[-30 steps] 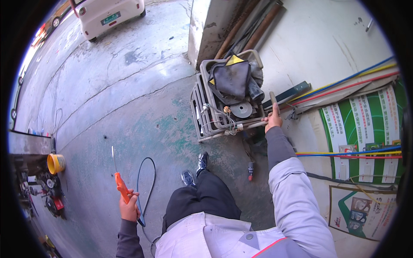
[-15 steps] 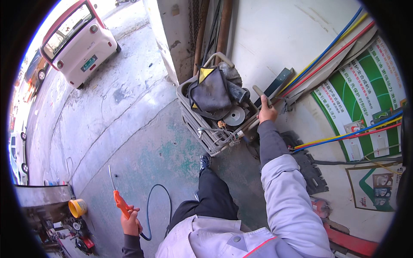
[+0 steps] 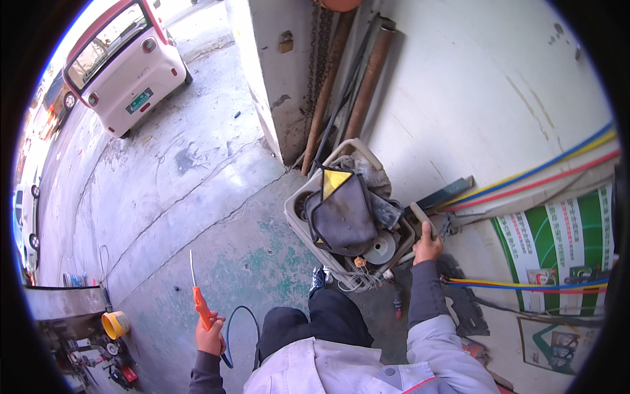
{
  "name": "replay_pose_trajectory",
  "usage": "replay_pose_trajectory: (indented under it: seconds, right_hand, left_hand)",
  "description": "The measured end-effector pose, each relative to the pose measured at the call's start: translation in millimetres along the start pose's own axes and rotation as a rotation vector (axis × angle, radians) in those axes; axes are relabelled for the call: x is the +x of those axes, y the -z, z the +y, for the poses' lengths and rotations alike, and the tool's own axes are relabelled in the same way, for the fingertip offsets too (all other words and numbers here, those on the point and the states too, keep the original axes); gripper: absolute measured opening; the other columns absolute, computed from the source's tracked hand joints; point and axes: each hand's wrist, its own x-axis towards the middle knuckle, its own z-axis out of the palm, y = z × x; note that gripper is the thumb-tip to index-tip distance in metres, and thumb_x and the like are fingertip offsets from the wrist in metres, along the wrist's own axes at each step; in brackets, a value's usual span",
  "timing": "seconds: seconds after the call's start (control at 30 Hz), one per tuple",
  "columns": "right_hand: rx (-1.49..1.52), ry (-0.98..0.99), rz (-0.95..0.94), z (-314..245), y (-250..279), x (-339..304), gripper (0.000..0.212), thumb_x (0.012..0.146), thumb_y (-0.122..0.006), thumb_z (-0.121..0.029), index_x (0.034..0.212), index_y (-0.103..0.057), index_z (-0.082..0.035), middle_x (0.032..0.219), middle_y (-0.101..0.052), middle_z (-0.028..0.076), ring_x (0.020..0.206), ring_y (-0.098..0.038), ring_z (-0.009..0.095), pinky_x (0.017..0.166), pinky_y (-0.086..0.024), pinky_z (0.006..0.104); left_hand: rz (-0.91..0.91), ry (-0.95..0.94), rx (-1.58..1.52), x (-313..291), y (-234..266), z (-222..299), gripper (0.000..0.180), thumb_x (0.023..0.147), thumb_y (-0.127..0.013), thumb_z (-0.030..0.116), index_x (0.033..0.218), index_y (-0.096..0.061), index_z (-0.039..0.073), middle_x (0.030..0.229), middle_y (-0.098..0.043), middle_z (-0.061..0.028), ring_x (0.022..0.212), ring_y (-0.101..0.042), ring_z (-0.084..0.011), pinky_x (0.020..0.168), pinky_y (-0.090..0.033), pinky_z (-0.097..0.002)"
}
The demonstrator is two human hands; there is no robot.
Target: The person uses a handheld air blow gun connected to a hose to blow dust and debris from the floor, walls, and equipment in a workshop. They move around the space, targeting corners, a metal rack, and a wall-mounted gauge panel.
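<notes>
My left hand [image 3: 210, 337] is closed around the orange handle of an air blow gun [image 3: 201, 303]. Its long thin metal nozzle points up and away from me, and a dark blue hose [image 3: 244, 308] loops out beside it. On the right, my right hand [image 3: 428, 245] grips the beige handle of a worn plastic basket [image 3: 293, 205] just in front of my legs. A dark grey cloth bag with a yellow corner patch [image 3: 344, 220] lies on top in the basket. Beside the bag are a round grey disc [image 3: 380, 250] and other odds and ends, partly covered.
Rusty pipes [image 3: 369, 85] and a chain lean against the corner wall ahead. Blue, yellow and red hoses [image 3: 525, 190] run along the right wall past a green-and-white poster [image 3: 558, 243]. A yellow bucket [image 3: 116, 324] stands far left; a white-and-red car [image 3: 134, 75] is outside.
The view has turned, so the basket, wall and right hand sit lower in the picture. The blow gun's nozzle points more upright. Both hands keep their grips.
</notes>
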Motion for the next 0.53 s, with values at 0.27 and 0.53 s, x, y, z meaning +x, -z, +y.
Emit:
replay_pose_trajectory:
  seconds: [0.27, 0.53]
  right_hand:
    - [-0.071, -0.056, 0.037, -3, 7, 2, 0.037, 0.091, -0.072, -0.039, 0.089, -0.058, -0.005, 0.058, -0.041, -0.003, 0.045, -0.038, 0.008, 0.042, -0.036, 0.0286]
    - [-0.094, -0.119, 0.068, 5, 15, 8, 0.044, 0.092, -0.07, -0.042, 0.111, -0.062, -0.004, 0.06, -0.039, -0.003, 0.047, -0.039, 0.01, 0.045, -0.046, 0.0322]
  left_hand:
    - [-0.034, 0.019, 0.115, 66, -13, 42, 0.032, 0.087, -0.061, 0.004, 0.118, -0.054, 0.0, 0.098, -0.066, -0.009, 0.066, -0.06, -0.011, 0.057, -0.05, -0.0274]
    - [-0.088, -0.071, 0.126, 176, 0, 60, 0.037, 0.086, -0.063, 0.008, 0.121, -0.051, 0.001, 0.095, -0.067, -0.0102, 0.048, -0.057, -0.0152, 0.043, -0.047, -0.0277]
